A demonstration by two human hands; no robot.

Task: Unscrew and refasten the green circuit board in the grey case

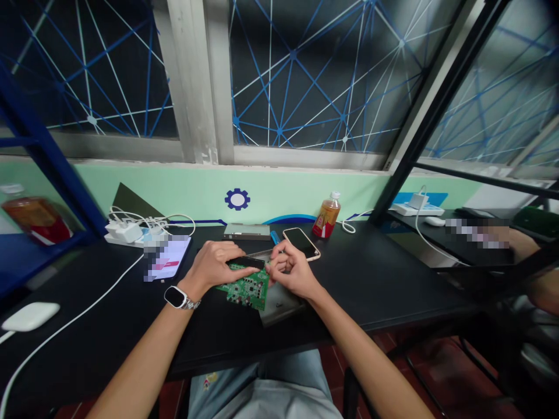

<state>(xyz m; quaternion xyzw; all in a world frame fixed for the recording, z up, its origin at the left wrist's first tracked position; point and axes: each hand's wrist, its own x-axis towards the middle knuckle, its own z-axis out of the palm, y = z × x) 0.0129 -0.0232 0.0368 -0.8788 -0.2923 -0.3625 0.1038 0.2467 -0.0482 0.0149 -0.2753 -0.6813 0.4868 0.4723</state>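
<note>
A green circuit board (251, 288) with small dark components is tilted in front of me, a black strip along its upper edge. My left hand (216, 262), with a watch on the wrist, grips the board by that upper left edge, thumb on the near face. My right hand (294, 269) is at the upper right corner of the board, fingers curled and pinched; what they hold there is too small to make out. Below and behind the board lies a grey metal case (279, 305), partly hidden by the board and my right hand.
Behind my hands lie a grey box (247, 231), a phone (303, 241) and a blue object. A drink bottle (326, 215) stands right of them. To the left are a lit phone (174, 256), a power strip (114, 238), a white cable and a white mouse (30, 317).
</note>
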